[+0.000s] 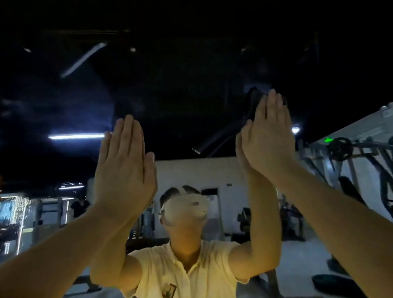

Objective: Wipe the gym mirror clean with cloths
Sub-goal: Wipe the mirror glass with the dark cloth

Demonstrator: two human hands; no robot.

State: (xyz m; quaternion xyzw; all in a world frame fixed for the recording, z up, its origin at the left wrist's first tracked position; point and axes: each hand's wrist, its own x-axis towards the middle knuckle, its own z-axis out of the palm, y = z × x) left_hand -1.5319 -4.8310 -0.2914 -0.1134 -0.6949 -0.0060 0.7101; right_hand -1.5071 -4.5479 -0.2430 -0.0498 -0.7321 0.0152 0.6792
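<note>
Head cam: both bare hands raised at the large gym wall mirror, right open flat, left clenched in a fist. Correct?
No. The bare left hand is no fist: its fingers are straight, open flat like the bare right hand. Both are raised at the large gym wall mirror, per the head view.

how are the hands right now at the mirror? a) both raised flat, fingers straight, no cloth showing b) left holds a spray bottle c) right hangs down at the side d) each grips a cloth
a: the left hand and the right hand are both up at the mirror with straight fingers, and no cloth or bottle shows in either.
</note>
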